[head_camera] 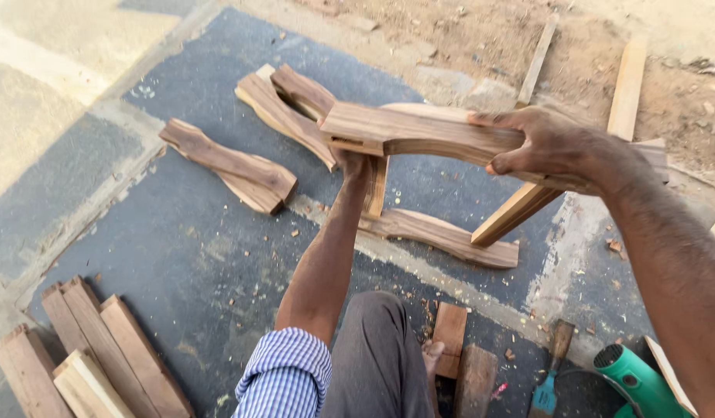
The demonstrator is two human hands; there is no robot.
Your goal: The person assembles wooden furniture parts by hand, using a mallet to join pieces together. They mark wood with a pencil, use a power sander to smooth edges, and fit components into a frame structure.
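I hold a curved carved wooden piece point(408, 133) level in front of me. My right hand point(547, 143) grips its right part from above, fingers wrapped over the edge. My left hand point(349, 161) reaches up under its left end and is mostly hidden behind the wood, seeming to support it. A straight wooden rail point(520, 209) joined to the piece slants down to the ground, and another short rail point(375, 186) hangs below near my left wrist.
Similar carved pieces lie on the dark mat: a pair point(233, 165) at left, a pair point(284, 108) behind, one point(438, 232) below. Stacked straight boards point(86, 356) sit lower left. Small blocks point(450, 329), a chisel point(551, 371) and a green power tool point(640, 379) lie by my leg.
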